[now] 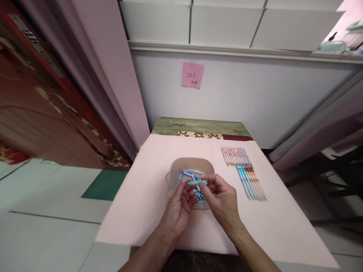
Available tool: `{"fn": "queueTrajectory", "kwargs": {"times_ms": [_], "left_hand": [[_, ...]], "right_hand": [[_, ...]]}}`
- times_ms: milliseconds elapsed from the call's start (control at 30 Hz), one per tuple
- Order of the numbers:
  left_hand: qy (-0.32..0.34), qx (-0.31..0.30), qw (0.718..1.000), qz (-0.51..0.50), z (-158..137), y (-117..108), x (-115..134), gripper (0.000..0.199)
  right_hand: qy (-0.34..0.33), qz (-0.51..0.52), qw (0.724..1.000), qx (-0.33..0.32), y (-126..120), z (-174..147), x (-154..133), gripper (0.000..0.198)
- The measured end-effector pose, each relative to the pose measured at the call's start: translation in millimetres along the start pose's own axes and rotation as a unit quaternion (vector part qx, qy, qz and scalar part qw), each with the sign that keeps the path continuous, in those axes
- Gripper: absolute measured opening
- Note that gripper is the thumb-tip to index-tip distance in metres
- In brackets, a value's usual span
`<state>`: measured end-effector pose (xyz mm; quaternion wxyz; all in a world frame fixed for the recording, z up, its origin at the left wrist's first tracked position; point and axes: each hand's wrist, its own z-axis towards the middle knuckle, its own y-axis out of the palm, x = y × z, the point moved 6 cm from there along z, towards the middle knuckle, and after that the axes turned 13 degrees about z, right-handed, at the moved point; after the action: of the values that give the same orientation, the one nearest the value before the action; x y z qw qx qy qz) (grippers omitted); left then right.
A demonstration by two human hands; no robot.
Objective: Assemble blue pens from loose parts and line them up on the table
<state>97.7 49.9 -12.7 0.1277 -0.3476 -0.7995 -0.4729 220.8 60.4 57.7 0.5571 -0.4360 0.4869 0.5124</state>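
Over a beige plastic tub [171, 185], my hands hold up a short light-blue pen barrel [194, 183]. My right hand [222, 198] is closed, gripping the barrel's right end between thumb and fingers. My left hand [177, 209] is turned palm up, with curled fingers and the thumb closed at the barrel's left end. Blue and white pen parts [195, 172] lie loose in the tub, partly hidden behind my fingers. To the right, blue pens [246, 183] and brown-and-cream pens [256, 185] lie side by side, below a row of clear pen parts [235, 155].
A pale pink cloth [138, 200] covers most of the small table, leaving its green patterned far edge [198, 125] bare. Behind it stands a white wall with a pink note [192, 75]. Curtains hang on both sides, and a red door [56, 94] is at the left.
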Motion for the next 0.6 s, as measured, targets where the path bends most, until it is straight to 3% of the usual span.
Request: {"fn": "queueTrajectory", "kwargs": {"times_ms": [100,233,333,400,467,533,600], "left_hand": [[-0.018,-0.039,0.999,-0.031,-2,4,-4,0.011],[-0.02,0.003,0.999,-0.027,-3,-3,4,0.009],[-0.025,0.033,0.999,-0.026,-4,-11,21,0.014],[-0.019,0.041,0.998,-0.035,-5,-16,34,0.018],[-0.005,0.042,0.998,-0.04,-6,-21,44,0.02],[0.012,0.044,0.998,-0.038,-7,-25,50,0.021],[0.025,0.044,0.998,-0.031,-8,-28,52,0.021]], "right_hand": [[-0.018,-0.028,0.999,-0.029,11,-2,-2,0.012],[-0.055,-0.032,0.994,-0.091,10,3,-7,0.025],[-0.055,-0.051,0.997,-0.031,-16,20,-4,0.03],[-0.061,-0.137,0.989,0.006,-29,31,1,0.023],[-0.04,-0.287,0.956,-0.034,-26,40,15,0.021],[0.008,-0.432,0.895,-0.112,-12,43,38,0.021],[0.039,-0.484,0.862,-0.144,1,43,58,0.019]]}}
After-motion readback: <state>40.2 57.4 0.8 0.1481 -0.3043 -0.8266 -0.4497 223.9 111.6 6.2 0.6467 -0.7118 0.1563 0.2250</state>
